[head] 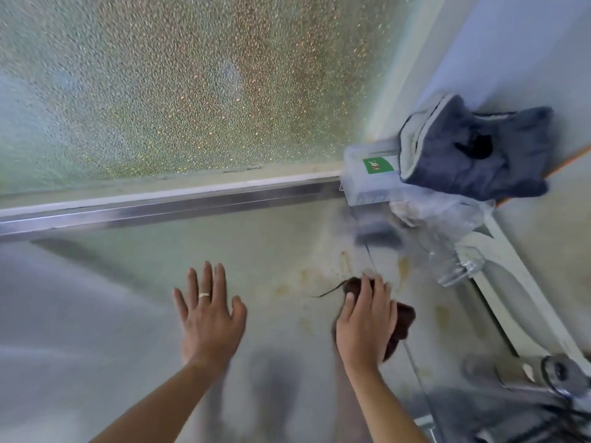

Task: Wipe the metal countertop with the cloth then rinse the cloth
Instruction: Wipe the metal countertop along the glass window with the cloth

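The metal countertop (pixel 271 251) fills the lower view, with brownish-yellow stains around its right-middle part. A dark brown cloth (pixel 403 318) lies on it, mostly covered by my right hand (pixel 364 321), whose fingers press flat on the cloth. A loose thread trails left from the cloth. My left hand (pixel 209 314), with a ring, rests flat and spread on the counter to the left of the cloth, holding nothing.
Frosted textured glass (pixel 192 91) stands behind a metal ledge (pixel 160 203). At the right back corner sit a clear plastic box with a green label (pixel 374 174), a blue-grey towel (pixel 473 151) and clear plastic items. A faucet (pixel 556 375) shows at the lower right.
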`<state>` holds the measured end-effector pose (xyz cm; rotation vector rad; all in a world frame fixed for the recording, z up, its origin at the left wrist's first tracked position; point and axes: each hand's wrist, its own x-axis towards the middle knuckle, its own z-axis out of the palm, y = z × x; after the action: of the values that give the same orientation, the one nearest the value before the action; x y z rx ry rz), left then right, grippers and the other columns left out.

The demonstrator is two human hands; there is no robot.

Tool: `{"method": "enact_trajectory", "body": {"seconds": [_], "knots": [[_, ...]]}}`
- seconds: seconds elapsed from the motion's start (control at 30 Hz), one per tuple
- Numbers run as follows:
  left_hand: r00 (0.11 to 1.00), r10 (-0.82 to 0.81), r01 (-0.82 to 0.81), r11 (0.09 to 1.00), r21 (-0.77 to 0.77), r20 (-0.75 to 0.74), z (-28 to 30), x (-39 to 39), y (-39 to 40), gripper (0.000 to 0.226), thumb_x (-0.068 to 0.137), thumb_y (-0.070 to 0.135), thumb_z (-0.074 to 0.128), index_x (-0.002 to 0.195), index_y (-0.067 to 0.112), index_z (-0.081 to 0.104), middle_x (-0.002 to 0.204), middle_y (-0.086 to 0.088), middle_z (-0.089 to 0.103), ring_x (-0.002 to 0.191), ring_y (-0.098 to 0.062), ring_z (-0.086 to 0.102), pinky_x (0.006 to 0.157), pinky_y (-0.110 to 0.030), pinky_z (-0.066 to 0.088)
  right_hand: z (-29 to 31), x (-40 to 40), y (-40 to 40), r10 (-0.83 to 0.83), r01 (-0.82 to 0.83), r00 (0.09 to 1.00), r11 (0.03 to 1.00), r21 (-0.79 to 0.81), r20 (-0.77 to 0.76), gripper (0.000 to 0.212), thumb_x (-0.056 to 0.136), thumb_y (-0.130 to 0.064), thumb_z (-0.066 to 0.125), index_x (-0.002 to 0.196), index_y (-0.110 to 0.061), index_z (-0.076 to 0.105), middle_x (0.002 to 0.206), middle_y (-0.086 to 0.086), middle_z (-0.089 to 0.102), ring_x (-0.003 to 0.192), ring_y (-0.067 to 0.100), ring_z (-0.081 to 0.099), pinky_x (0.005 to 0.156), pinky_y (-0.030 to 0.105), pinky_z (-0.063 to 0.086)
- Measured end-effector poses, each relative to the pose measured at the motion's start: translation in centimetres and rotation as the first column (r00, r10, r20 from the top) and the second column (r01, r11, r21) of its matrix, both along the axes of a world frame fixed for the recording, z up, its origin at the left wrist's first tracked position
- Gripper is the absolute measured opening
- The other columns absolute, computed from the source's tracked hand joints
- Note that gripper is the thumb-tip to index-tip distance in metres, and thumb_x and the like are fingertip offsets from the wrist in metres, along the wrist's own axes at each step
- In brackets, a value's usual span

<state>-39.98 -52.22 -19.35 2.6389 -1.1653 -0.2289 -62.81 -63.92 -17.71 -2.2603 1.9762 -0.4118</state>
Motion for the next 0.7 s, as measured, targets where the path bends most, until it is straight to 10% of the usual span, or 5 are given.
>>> {"method": "enact_trajectory", "body": {"seconds": [0.23,0.47,0.7], "knots": [[0.999,-0.012,0.013,1.000,-0.004,0.047,-0.7,0.3,0.1,0.075,0.092,0.047,0.035,0.162,0.023,0.019,0.170,-0.004,0.014,0.158,-0.027,-0.001,0.126,-0.056,0.006,-0.2,7.8,-7.1,0.277,-0.278,0.960,0.960,0.028,0.035,0.049,0.103,-0.032,0.040,0.149,-0.016,0.045,0.161,0.001,0.038,0.153,0.025,0.028,0.121,0.043,0.031],[1.000,-0.007,0.008,0.999,-0.035,0.021,-0.2,0.5,-0.2,0.069,0.096,0.045,0.027,0.161,0.024,0.022,0.170,-0.002,0.016,0.158,-0.025,0.000,0.127,-0.051,0.003,-0.6,11.0,-3.1,0.665,-0.680,0.730,0.730,0.070,0.158,0.051,0.102,-0.030,0.047,0.152,-0.028,0.041,0.165,-0.014,0.031,0.157,0.018,0.020,0.123,0.035,0.022],[0.996,-0.018,0.005,0.989,-0.148,-0.088,0.7,0.5,0.7,0.061,0.097,0.036,0.025,0.156,0.027,0.037,0.168,-0.001,0.026,0.158,-0.022,0.007,0.128,-0.046,0.003,1.2,6.8,6.1,0.518,-0.725,0.614,0.669,0.166,0.595,0.039,0.097,-0.019,0.058,0.134,-0.027,0.064,0.143,-0.018,0.059,0.140,-0.001,0.046,0.117,0.017,0.030]]}}
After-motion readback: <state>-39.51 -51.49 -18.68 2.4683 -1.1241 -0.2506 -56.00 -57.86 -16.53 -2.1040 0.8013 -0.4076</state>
